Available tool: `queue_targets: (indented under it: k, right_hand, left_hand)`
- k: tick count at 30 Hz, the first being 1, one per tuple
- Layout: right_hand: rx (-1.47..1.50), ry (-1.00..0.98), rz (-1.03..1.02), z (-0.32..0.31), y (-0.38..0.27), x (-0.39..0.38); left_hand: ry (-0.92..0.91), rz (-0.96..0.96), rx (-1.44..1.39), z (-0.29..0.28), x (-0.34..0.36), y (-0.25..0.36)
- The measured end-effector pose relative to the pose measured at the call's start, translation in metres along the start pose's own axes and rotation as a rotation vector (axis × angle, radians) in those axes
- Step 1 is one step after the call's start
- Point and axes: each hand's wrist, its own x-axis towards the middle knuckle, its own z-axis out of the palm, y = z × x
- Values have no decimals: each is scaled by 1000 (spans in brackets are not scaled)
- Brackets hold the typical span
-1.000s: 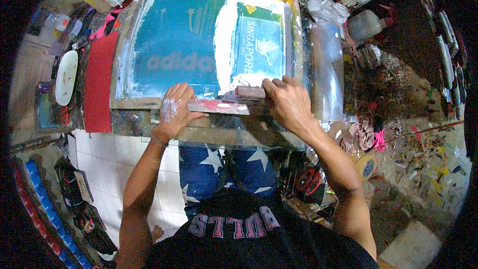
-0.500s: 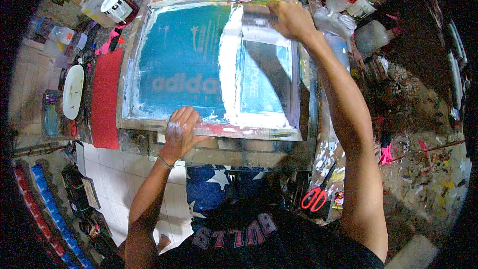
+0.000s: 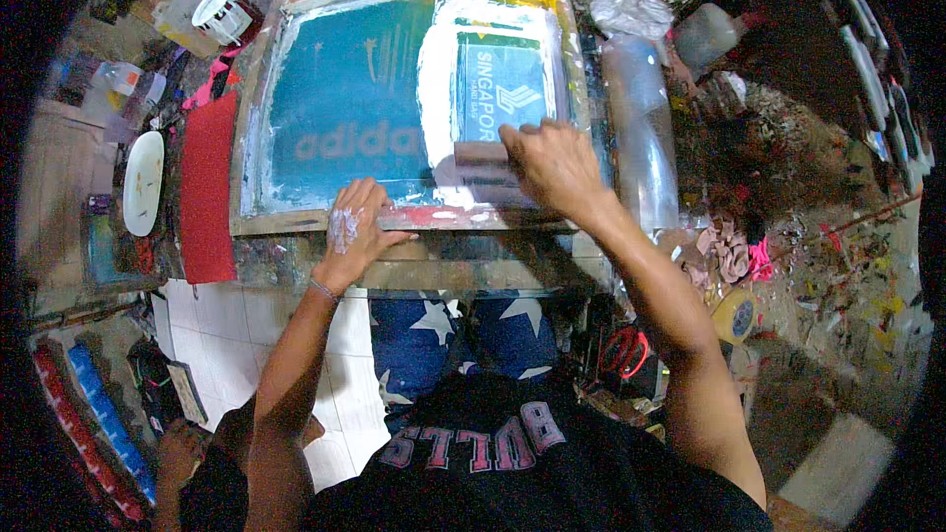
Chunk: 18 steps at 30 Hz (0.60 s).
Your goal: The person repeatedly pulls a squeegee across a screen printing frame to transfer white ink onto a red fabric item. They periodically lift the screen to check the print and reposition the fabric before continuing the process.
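Observation:
A wooden-framed printing screen (image 3: 252, 138) lies on the bench, its teal mesh (image 3: 335, 79) bearing faint lettering and star shapes. A paler printed design (image 3: 503, 79) sits in a white-smeared border at its right, with yellow smears above. My right hand (image 3: 547, 163) is closed on a brown squeegee (image 3: 476, 169), which rests across the lower part of that design and is partly hidden by my fingers. My left hand (image 3: 360, 222), streaked with white, has its fingers over the front bar of the frame and its thumb along the edge.
A red sheet (image 3: 205, 197), oval dish (image 3: 144, 182) and white pot (image 3: 222, 12) sit left; a clear roll (image 3: 641, 128), plastic jug (image 3: 708, 34), red-handled scissors (image 3: 621, 355) and tape roll (image 3: 734, 318) sit right. Another person's hand (image 3: 180, 453) shows at lower left.
Half a second ago my right hand was at the screen's top; it has moved down toward me with the squeegee. The other person's arm has appeared at lower left.

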Motion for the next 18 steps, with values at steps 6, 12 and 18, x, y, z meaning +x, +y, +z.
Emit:
queue_targets:
  k: [6,12,18]
  right_hand:
    - [-97,45,34,-2,-28,-28]
    - [-159,327,76,-63,-30,-21]
    - [-362,616,56,-169,-7,49]
  left_hand:
    - [48,5,2,-3,3,7]
    - [34,33,17,-78,34,25]
    - [86,50,-81,-227,143,50]
